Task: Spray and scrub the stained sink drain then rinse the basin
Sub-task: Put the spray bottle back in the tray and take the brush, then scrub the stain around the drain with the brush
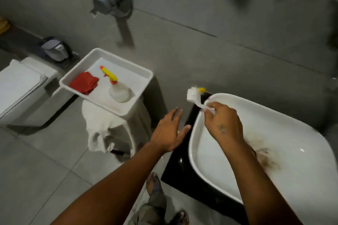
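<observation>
Scrubbing looks next: our right hand [222, 122] grips the brush [195, 97] at the sink [274, 107] rim, our left hand [169, 131] spread empty. Brown stains [265, 157] lie toward five o'clock; the spray bottle [117, 89] rests in its tray [139, 97] at ten o'clock. We must bring bristles down there.

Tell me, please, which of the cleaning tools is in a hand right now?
The white scrub brush, gripped by the right hand over the sink. The spray bottle and red cloth lie untouched in the tray.

left hand [169, 131] — flat, fingers spread | right hand [222, 124] — grip closed, wrist bent
</observation>
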